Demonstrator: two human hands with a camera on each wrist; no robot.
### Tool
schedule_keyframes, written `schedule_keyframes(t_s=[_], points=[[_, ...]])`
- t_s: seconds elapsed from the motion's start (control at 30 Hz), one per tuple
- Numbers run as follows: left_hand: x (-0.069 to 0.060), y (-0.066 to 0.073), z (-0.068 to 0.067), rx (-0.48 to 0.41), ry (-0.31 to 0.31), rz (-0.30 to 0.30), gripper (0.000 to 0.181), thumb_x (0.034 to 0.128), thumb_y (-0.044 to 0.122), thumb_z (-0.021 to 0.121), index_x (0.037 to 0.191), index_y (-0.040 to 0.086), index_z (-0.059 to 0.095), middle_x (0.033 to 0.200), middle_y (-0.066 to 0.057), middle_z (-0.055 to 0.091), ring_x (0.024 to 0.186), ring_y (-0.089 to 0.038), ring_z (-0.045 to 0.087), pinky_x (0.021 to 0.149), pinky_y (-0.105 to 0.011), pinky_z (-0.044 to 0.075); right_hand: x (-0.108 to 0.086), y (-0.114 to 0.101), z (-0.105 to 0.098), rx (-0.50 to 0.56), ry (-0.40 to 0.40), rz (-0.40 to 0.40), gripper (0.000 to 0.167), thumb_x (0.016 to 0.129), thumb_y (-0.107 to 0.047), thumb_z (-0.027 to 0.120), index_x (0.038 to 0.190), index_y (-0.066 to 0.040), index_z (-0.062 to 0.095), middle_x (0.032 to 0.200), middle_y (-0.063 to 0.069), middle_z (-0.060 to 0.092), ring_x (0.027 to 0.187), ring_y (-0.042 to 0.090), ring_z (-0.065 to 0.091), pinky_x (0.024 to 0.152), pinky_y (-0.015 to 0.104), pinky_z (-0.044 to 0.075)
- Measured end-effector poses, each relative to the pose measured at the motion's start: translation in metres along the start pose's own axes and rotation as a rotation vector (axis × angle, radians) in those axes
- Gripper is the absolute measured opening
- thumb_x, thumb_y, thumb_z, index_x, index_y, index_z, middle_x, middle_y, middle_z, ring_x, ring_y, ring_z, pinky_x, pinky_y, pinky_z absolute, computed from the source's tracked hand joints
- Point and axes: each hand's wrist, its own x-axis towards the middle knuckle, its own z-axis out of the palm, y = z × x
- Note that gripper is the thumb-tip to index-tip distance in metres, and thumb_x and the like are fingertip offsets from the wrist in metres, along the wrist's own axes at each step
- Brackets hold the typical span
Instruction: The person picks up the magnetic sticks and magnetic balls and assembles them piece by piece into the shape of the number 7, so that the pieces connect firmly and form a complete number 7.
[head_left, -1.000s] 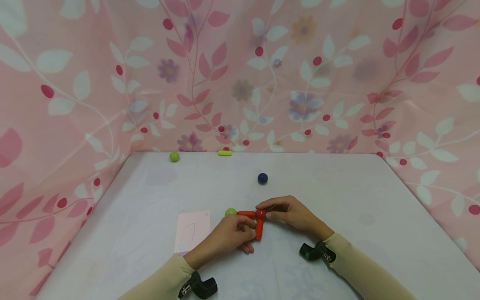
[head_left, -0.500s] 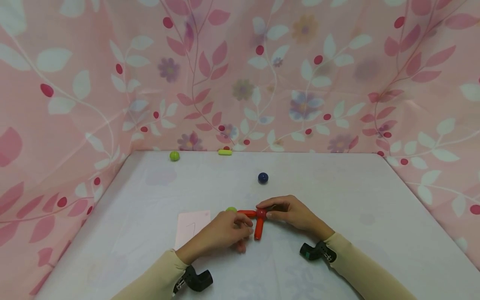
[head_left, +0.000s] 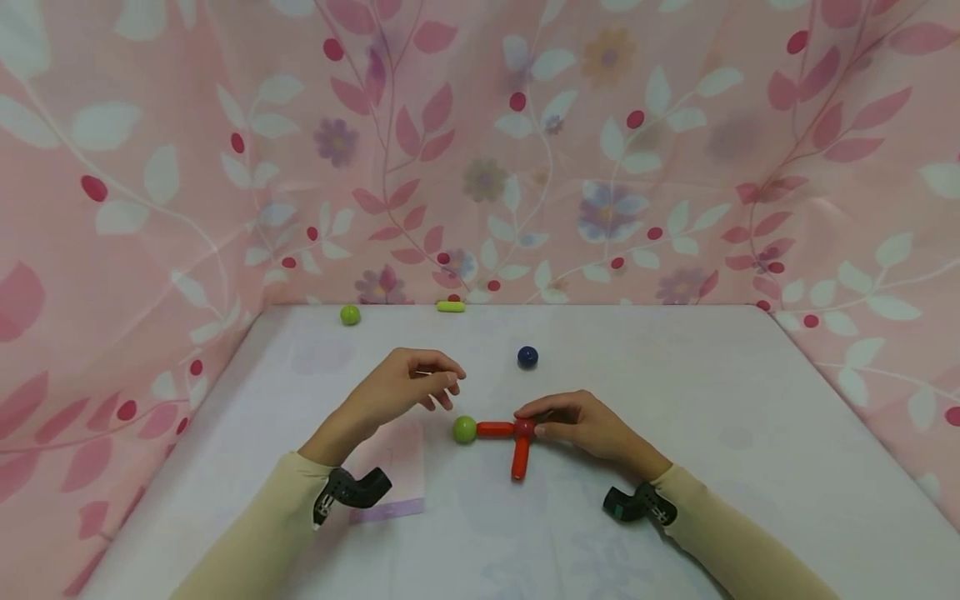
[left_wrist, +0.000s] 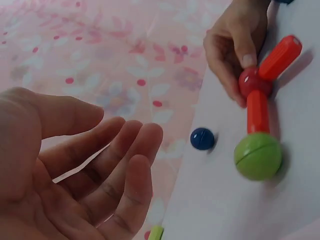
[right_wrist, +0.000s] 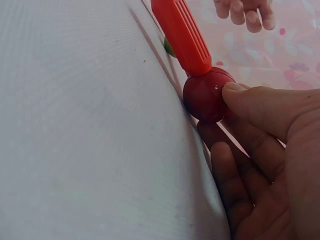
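Hands apart. My right hand (head_left: 588, 425) pinched the red ball (head_left: 524, 428), joined to two red rods (head_left: 495, 429); a green ball (head_left: 465, 429) capped one, the other pointed away from the table's (head_left: 675, 375) far edge. All this lay mid-table, well in from that edge. My left hand (head_left: 397, 387), fingers loosely bent, hung nearby. Blue ball (head_left: 528, 357) sat nearer the far edge.

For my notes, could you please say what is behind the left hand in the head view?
The table and a card show; the hand hides the card's upper left corner.
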Motion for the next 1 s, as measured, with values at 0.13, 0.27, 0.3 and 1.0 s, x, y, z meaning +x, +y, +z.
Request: schedule_keyframes(t_s=[0.13,0.27,0.3,1.0], points=[[0.008,-0.006,-0.013,0.023,0.084,-0.007,0.02,0.1045,0.021,0.065,0.116,0.009,0.075,0.102,-0.009,0.073,0.094,-0.032,0.072,0.081,-0.041,0.058,0.0,0.001,-0.001,0.013,-0.005,-0.007,0.031,0.102,-0.004,0.067,0.132,-0.008,0.072,0.128,0.003,0.071,0.117,0.027,0.065,0.1,0.038,0.051],[0.017,-0.015,-0.029,0.016,0.178,-0.021,0.02,0.1043,0.019,0.064,0.117,0.007,0.075,0.104,-0.011,0.073,0.096,-0.029,0.072,0.081,-0.041,0.058,0.0,0.001,-0.001,0.019,0.001,-0.01,0.03,0.101,-0.005,0.068,0.131,-0.007,0.072,0.127,0.004,0.071,0.117,0.027,0.065,0.1,0.038,0.051],[0.02,-0.018,-0.033,0.011,0.2,-0.029,0.02,0.1044,0.019,0.064,0.117,0.007,0.075,0.105,-0.011,0.073,0.096,-0.027,0.072,0.081,-0.041,0.058,0.0,0.0,-0.001,0.014,0.006,-0.008,0.03,0.101,-0.005,0.068,0.131,-0.008,0.072,0.127,0.003,0.071,0.117,0.027,0.065,0.1,0.037,0.051],[0.037,-0.09,-0.108,0.185,0.858,-0.032,0.02,0.0995,0.01,0.065,0.112,0.002,0.078,0.108,-0.016,0.075,0.084,-0.016,0.065,0.067,-0.017,0.049,-0.001,0.002,-0.001,0.022,-0.001,-0.001,0.031,0.101,-0.003,0.067,0.131,-0.01,0.072,0.127,0.003,0.071,0.117,0.027,0.065,0.1,0.038,0.051]])
